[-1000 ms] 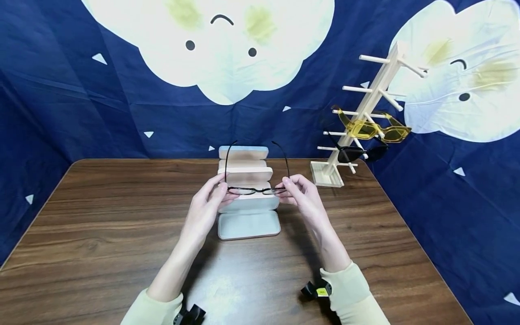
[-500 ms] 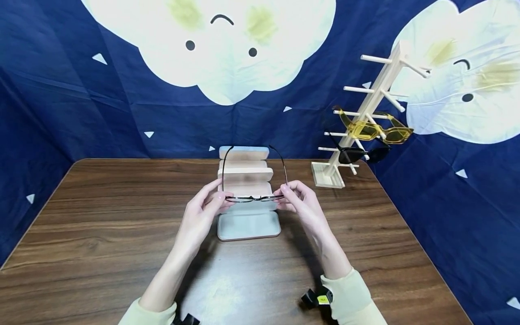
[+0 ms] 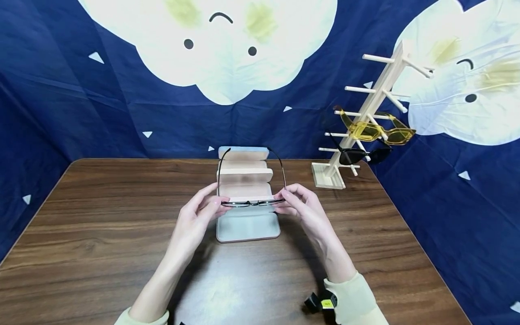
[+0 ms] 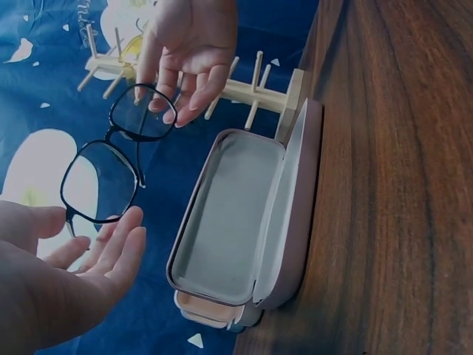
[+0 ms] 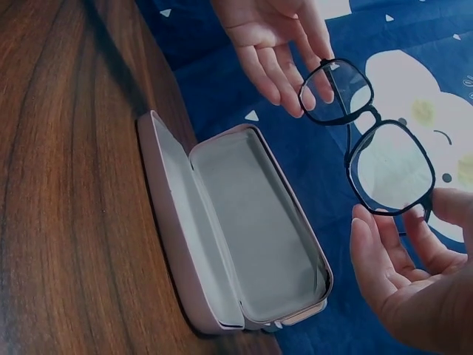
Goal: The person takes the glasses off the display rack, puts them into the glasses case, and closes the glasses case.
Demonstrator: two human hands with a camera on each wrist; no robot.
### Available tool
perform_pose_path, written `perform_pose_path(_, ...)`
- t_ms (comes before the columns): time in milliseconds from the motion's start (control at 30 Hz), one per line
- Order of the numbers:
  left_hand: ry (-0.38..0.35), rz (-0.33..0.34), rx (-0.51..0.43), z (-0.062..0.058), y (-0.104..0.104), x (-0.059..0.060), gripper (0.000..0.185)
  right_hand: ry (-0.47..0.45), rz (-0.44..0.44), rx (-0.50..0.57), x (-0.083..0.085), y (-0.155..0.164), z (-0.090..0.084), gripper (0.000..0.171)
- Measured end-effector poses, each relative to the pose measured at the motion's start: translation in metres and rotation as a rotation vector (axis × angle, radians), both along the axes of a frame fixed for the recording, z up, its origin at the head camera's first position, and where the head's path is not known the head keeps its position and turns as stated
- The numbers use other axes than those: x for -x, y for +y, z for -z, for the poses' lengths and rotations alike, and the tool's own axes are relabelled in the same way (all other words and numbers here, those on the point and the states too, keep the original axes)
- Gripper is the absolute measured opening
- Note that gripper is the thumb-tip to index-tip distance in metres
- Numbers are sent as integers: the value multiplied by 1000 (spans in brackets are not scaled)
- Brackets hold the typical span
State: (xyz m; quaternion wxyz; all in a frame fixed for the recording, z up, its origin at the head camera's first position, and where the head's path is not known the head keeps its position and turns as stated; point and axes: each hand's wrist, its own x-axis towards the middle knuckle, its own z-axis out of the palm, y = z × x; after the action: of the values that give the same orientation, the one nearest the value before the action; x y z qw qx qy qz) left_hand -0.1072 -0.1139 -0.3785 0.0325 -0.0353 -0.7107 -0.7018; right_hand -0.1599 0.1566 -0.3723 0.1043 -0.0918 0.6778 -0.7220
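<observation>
Two hands share the load: the left hand (image 3: 194, 216) pinches one end of the black-rimmed glasses (image 3: 252, 203) between thumb and fingertips, and the right hand (image 3: 302, 208) pinches the other end the same way, the remaining fingers loosely spread in both wrist views. The frame hangs in the air between them with its long axis running left to right across the person's body, so neither hand is nearer; each has its own corner. The temples are unfolded and point away from the person, toward the blue backdrop. Directly under and just beyond the glasses the open glasses case (image 3: 248, 225) lies on the wooden table (image 3: 101, 225), its long axis also left to right, parallel to the frame, its grey-lined tray facing up and its lid standing at the far side. Glasses and case are apart, not touching. Well off to the right stands a wooden rack (image 3: 367, 113) bearing yellow sunglasses (image 3: 378, 131) and a dark pair (image 3: 359, 155).
</observation>
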Motion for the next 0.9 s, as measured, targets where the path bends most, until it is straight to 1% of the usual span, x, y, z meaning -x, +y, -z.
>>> perform_pose_path(233, -12, -6, 9, 2, 0, -2, 47, -1, -11, 2, -1, 1, 1, 11)
perform_pose_path(400, -8, -2, -3, 3, 5, -2, 50, 9, 12, -5, -1, 3, 1, 15)
perform_pose_path(633, -5, -2, 13, 2, 7, 0, 52, 27, 44, 6, -1, 1, 1, 16)
perform_pose_path(800, -2, 19, 11, 3, 6, 0, 52, 37, 54, -1, 0, 0, 4, 24)
perform_pose_path(900, -2, 26, 13, 3, 5, 0, 52, 46, 58, -1, 0, 0, 5, 31)
